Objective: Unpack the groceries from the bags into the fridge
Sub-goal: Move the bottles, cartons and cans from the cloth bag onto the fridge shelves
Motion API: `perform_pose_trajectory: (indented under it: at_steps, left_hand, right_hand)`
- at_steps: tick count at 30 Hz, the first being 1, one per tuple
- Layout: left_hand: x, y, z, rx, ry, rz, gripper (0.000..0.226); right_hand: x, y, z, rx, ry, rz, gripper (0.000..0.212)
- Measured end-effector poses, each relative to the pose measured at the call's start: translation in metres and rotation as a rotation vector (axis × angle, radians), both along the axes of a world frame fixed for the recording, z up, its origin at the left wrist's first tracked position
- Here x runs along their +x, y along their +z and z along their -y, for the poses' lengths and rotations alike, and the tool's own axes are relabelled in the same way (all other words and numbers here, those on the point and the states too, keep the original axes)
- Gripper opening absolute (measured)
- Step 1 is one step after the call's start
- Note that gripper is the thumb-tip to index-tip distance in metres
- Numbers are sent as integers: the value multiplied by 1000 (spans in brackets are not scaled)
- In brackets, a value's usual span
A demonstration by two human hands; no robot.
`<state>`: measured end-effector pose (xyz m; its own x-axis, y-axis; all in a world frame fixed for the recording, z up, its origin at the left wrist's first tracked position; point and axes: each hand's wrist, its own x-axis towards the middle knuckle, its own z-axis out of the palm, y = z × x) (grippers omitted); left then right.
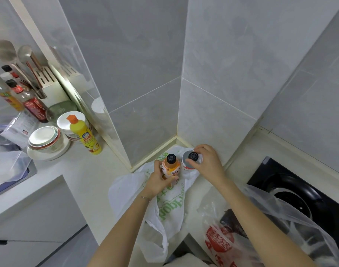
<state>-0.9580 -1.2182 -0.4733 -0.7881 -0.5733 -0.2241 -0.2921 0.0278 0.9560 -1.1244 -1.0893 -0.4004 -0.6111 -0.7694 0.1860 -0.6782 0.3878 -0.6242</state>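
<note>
Nearest me, below my right hand (207, 163), lies a clear bag with red print (220, 245). Under both hands is the white bag with green lettering (170, 209). My left hand (158, 183) wraps round the orange bottle (172, 166), upright on that bag. Just right of it, my right hand grips the white bottle (187, 167) at its dark cap (193, 156). Farther off, left of my left hand, stand a yellow detergent bottle (84, 134) and stacked bowls (44, 138).
</note>
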Motion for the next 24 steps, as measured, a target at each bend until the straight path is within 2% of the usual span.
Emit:
perform_pose_trajectory:
  at_steps: [5, 9, 12, 17, 21, 24]
  left_hand:
    - [-1, 0, -1, 0, -3, 11, 56]
    - [0, -3, -2, -12, 3, 16, 54]
    - [0, -4, -2, -15, 5, 26, 52]
    - [-1, 1, -4, -62, 15, 57, 55]
    - [-3, 5, -6, -244, 44, 49, 72]
    - [-9, 12, -3, -371, 82, 70, 64]
  right_hand:
    - [-8, 5, 6, 91, -18, 111, 37]
    - [-8, -3, 6, 165, 76, 251, 67]
    - [-2, -8, 9, 128, 88, 358, 76]
    - [0, -17, 19, 111, 13, 321, 83]
    - [0, -22, 27, 111, -29, 286, 82]
    - [-3, -19, 34, 151, -90, 174, 79]
